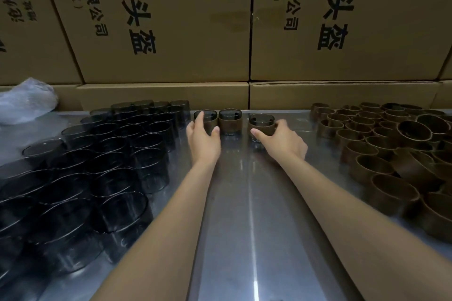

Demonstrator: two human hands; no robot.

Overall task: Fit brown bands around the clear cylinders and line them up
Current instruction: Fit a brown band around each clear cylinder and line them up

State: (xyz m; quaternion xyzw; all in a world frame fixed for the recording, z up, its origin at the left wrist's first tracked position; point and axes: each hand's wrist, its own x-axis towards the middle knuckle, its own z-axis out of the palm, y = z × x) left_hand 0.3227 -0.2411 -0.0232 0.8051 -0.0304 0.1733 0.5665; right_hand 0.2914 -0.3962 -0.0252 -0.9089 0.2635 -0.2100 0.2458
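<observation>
Both arms stretched out to the far edge of the metal table (244, 203), right by the stacked cardboard boxes (171, 32). Three banded cylinders are up there, so the row is just getting started.

Left hand (203, 139) wraps the leftmost banded cylinder (206, 120): thumb on the near right side, fingers round the left. Looks like it's anchoring the row's end so nothing slides.

The middle banded cylinder (230, 121) stands just beside it; can't tell if they actually touch.

Right hand (281, 139) grips the third banded cylinder (261, 123), thumb across the front of the band, fingers curled behind on the right. This one sits apart from the middle one w/ a clear gap and slightly nearer the camera. My read: it's being brought in to join the line, and needs a nudge left and back to close up.

Supplies flank the work zone, which makes sense. Bare clear cylinders (97, 166) are packed in rows on the left, loose brown bands (379, 154) heaped on the right, each near the hand that would fetch it. A crumpled plastic bag (27, 98) sits far left.

Plenty of stock left, so early days, I'd say.
</observation>
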